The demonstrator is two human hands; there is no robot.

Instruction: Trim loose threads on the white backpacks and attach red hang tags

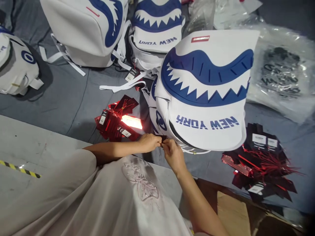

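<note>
In front of me a white backpack point(206, 124) with a blue toothed mouth and "NEW YORK" lettering, upside down from here, rests on the grey cloth. At its near lower edge, my left hand point(150, 143) is closed in a pinch on a small dark hang tag point(163, 139). My right hand point(173, 154) meets it there, thumb and fingers pressed together; whether they grip the tag or its string is hidden. Just left of the hands lies a pile of red and black hang tags point(115, 123). A white strap point(123, 86) trails from the backpack.
More white backpacks point(78, 36) stand at the back, another point(17, 62) at the far left. On the right are clear plastic bags point(280, 68) and a second heap of tags point(263, 164) with red strings. Below the cloth's edge sits a cardboard box point(232, 213).
</note>
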